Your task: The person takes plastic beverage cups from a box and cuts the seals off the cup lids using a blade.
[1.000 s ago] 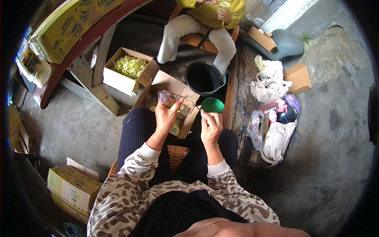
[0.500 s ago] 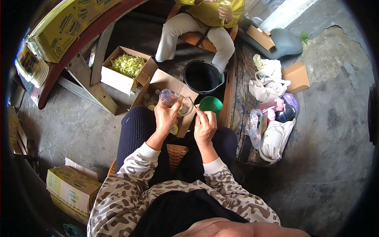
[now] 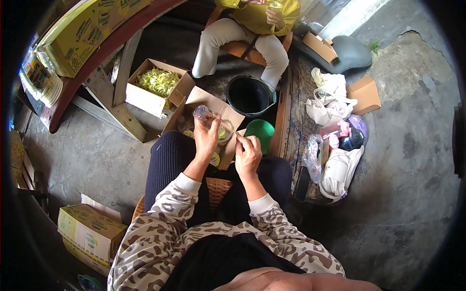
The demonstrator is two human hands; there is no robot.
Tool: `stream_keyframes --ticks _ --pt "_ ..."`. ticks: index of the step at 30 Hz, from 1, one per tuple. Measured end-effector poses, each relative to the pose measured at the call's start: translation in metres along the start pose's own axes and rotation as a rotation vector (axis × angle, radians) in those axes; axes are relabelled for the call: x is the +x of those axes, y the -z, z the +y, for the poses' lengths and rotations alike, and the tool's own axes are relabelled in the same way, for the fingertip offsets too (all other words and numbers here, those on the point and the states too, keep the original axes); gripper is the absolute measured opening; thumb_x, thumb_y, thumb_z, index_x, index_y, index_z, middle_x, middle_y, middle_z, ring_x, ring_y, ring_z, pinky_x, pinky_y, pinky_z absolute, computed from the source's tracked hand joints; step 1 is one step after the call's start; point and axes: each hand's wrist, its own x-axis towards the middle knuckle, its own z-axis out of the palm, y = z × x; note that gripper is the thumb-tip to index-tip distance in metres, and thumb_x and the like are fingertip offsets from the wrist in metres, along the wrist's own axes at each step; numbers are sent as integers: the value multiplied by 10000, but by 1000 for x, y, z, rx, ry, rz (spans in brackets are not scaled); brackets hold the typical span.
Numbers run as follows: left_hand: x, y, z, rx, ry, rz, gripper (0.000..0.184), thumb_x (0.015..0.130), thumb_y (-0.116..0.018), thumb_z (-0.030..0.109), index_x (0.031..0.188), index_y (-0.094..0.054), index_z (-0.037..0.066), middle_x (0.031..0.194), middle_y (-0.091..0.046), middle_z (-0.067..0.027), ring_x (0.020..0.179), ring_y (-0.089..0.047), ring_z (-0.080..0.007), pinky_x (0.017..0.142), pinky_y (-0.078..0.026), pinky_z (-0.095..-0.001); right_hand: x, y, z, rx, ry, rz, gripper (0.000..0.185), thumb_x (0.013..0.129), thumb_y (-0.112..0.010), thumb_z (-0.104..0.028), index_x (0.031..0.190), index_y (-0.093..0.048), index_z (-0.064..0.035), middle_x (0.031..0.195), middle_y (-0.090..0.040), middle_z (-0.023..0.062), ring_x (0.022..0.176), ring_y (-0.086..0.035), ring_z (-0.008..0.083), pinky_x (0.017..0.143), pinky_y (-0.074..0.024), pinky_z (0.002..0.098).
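Observation:
My left hand (image 3: 207,140) is wrapped round a clear plastic cup (image 3: 203,113), which is tilted over an open cardboard box (image 3: 229,115). Inside that box lie several more clear cups (image 3: 225,130) with yellow on them, partly covered by my hand. My right hand (image 3: 248,154) is closed in a pinch to the right of the cup, apart from it. What its fingertips hold, if anything, is too small to make out. Just behind the right hand sits a green bowl (image 3: 260,132).
A black bucket (image 3: 248,97) stands beyond the bowl. A carton of yellow-green strips (image 3: 158,81) is at the back left. Opposite sits a person in a yellow top (image 3: 264,19). Bags (image 3: 337,165) lie on the bench at right. A yellow carton (image 3: 92,228) rests at lower left.
My right hand has shifted slightly left and down. The cup in my left hand has tipped a little and moved slightly left. A thin strand seen between my hands no longer shows clearly.

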Motion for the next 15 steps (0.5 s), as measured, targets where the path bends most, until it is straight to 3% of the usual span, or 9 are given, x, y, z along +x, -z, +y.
stream_keyframes --ticks 2,9,11,15 --pt "4 -4 -7 -17 -41 20 277 897 -671 145 1089 -499 46 946 -563 -51 856 -534 -128 774 -454 -286 0 0 -4 1 2 27 110 782 -714 25 863 -689 -45 755 -567 80 709 -585 264 633 -476 367" --pt "-2 -14 2 19 -51 76 298 910 -639 155 1126 -470 40 928 -557 -67 833 -540 -160 768 -462 -315 -1 -5 -1 -69 27 3 107 778 -723 3 867 -689 -46 750 -566 82 706 -589 274 631 -475 374" --pt "-9 -14 11 24 17 -16 306 909 -627 172 1123 -464 25 913 -563 -80 812 -550 -169 753 -473 -325 -1 -8 6 -88 -32 -52 249 760 -697 20 989 -700 -76 794 -557 72 784 -596 272 673 -483 388" --pt "-5 -13 7 9 42 -68 301 900 -609 164 1122 -472 15 884 -568 -73 787 -547 -156 722 -476 -316 5 -15 16 142 -292 -52 194 785 -687 34 958 -707 -51 804 -592 83 777 -610 263 657 -482 365"
